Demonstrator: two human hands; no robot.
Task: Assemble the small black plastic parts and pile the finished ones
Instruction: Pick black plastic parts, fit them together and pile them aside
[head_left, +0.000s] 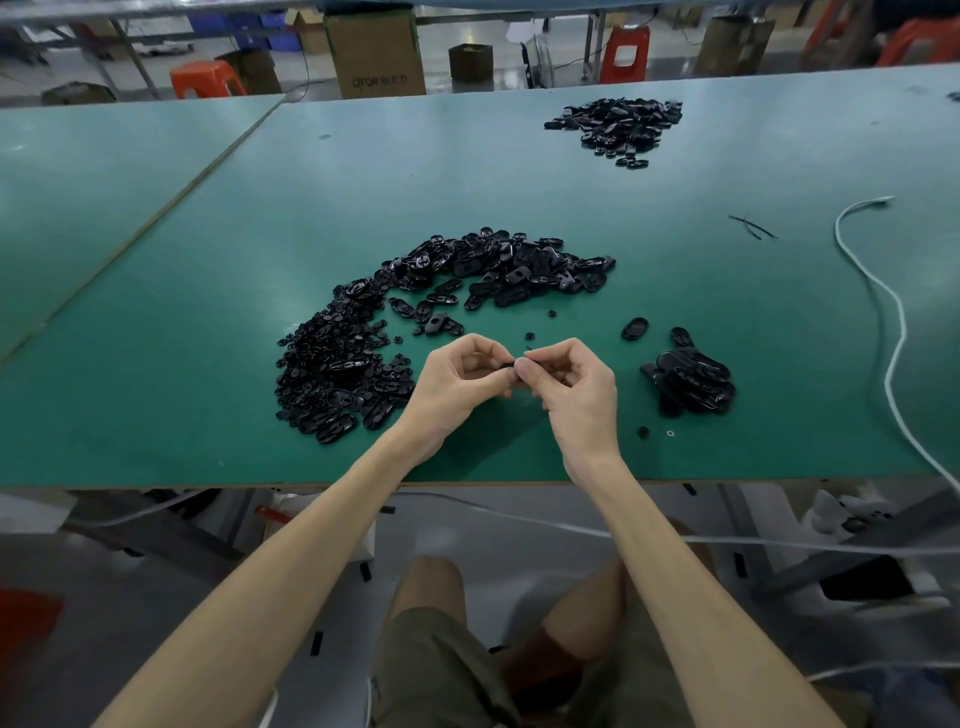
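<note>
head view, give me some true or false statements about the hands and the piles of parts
1. The left hand and right hand both pinch one small part between them. True.
2. The biggest pile lies right of the hands. False: it lies left of and beyond them; a smaller pile lies to the right.
3. A white cable lies on the table's right side. True.
4. The far pile sits in a box. False: it lies bare on the table.
</note>
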